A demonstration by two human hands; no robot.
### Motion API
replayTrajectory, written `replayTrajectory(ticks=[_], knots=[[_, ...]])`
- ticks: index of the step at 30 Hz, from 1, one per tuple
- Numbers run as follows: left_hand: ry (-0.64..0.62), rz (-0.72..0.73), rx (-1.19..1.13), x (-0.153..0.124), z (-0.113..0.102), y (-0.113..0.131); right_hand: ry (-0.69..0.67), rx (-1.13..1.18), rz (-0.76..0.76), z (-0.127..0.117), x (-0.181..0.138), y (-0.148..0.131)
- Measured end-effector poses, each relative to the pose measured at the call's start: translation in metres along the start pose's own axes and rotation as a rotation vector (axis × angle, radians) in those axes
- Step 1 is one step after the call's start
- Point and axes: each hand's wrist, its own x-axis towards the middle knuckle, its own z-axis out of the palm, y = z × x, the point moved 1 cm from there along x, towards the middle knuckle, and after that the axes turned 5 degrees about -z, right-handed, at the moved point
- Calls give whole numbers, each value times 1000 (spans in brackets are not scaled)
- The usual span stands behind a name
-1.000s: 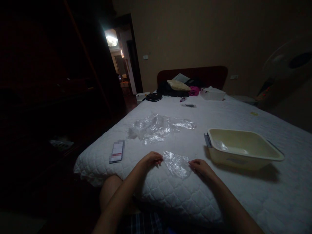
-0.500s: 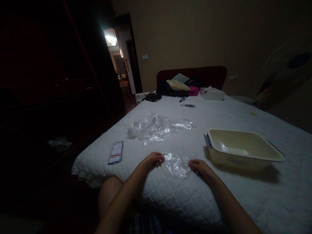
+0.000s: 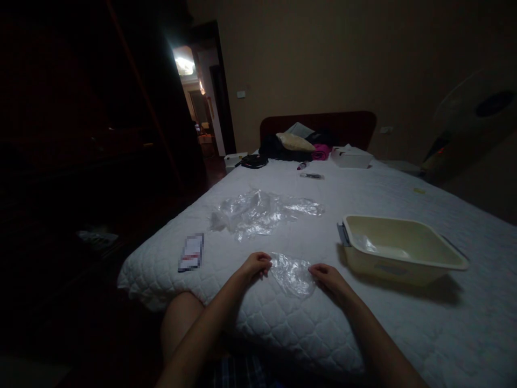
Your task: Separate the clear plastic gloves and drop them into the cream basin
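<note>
At eight o'clock we see a pixelated slab [image 3: 191, 253], perhaps a phone. Our left hand [image 3: 257, 264] pinches clear plastic film [image 3: 293, 276], at five o'clock, by its ten-o'clock corner; our right hand [image 3: 328, 277], its two-o'clock corner. At two, a dim fan [image 3: 493, 103] is cropped.

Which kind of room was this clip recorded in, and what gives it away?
Most likely a bedroom in a home: a bed with a white quilted cover fills the middle, a dark headboard stands at its far end, and a fan is at the right.
</note>
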Motion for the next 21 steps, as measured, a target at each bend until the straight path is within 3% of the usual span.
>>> replayTrajectory(ticks=[14,21], knots=[[19,50,-24,-6,3,0,12,-52,-151,0,3,11],[55,124,-31,-6,6,-6,26,-18,-132,2,-3,6]])
